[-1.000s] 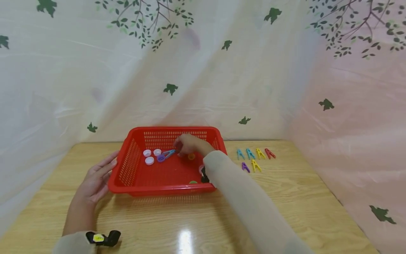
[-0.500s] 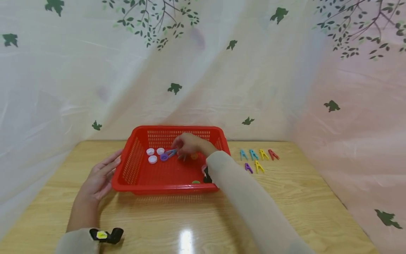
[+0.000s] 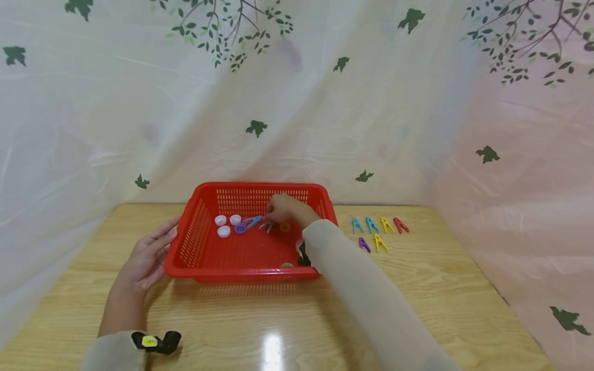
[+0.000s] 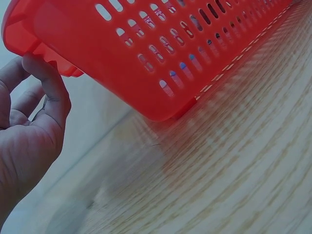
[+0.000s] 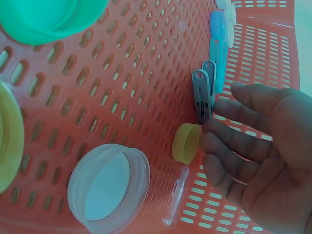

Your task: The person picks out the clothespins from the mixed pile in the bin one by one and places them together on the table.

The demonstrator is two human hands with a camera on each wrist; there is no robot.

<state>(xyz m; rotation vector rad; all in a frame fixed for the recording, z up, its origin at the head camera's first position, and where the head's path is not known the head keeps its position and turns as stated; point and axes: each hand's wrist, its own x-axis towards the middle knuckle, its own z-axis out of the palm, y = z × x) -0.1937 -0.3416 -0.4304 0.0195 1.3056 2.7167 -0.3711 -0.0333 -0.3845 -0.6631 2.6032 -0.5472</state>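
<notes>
A red plastic basket (image 3: 241, 257) stands on the table, and my left hand (image 3: 146, 257) touches its left rim from outside with the fingertips. Inside the basket is my right hand (image 3: 285, 208), thumb and fingers apart, the fingertips close to a grey clothespin (image 5: 204, 92). Whether they touch it I cannot tell. Just left of that lies a blue clothespin (image 3: 253, 221), beside a purple cap (image 3: 240, 228). Several white caps (image 3: 224, 231) sit farther left. An orange-yellow cap (image 5: 186, 143) is below my right fingers in the right wrist view.
Right of the basket, blue, yellow, red and purple clothespins (image 3: 372, 224) lie in two rows on the table (image 3: 223, 324). A clear-rimmed cap (image 5: 109, 187) and a green cap (image 5: 53, 17) are nearer my right wrist. A leaf-patterned sheet (image 3: 297, 129) hangs behind.
My right hand has shifted slightly right from beside the blue clothespin, leaving the grey clothespin in fuller view. My left hand stays at the rim. The head view has shifted a little.
</notes>
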